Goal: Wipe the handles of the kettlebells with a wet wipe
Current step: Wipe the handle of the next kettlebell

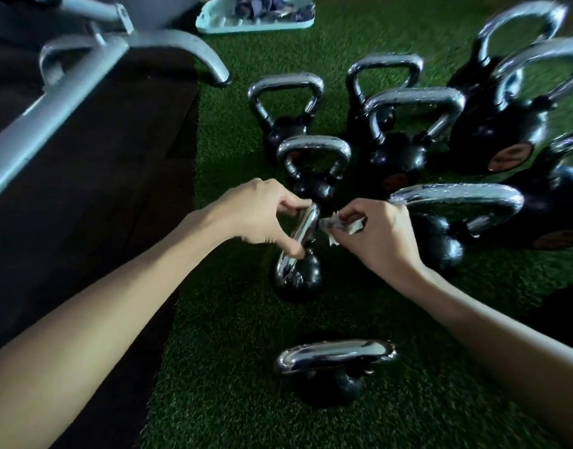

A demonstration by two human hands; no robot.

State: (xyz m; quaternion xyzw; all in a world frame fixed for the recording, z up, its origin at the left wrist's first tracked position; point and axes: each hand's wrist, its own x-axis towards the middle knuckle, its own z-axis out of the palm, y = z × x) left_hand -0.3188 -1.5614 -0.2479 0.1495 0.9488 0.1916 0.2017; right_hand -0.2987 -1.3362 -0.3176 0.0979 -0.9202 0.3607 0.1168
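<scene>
Gripping the chrome handle point(303, 233) of a small kettlebell point(306, 281) with the left hand point(262, 215): fingers hooked over the far end of the handle, thumb pressed low on the near end, wrist bent a bit, forearm coming in from the lower left. Pinching a scrunched-up white wipe point(327, 226) in the right hand point(380, 236), fingers curled tight round it, knuckles up, forearm angling in from the lower right. Wipe right up against the right side of that handle, touching or just off it, honestly can't tell with the blur. Got the kettlebell standing on green turf point(233, 367), handle turned edge-on to the camera.

Outward from that kettlebell:
- Nearer the camera and apart from it, a near bell point(335, 354), handle lying crosswise.
- Just behind it, a small bell point(311, 187).
- Beyond and to the right, a whole bunch of bigger bells point(395, 157), all black with shiny handles, some speckled like they're wet.
- Left of it, a dark mat point(84, 189) butting against the turf, with a grey metal frame point(68, 102) over that.
- Far behind, a pale tray point(213, 22) holding something crumpled and bluish.
</scene>
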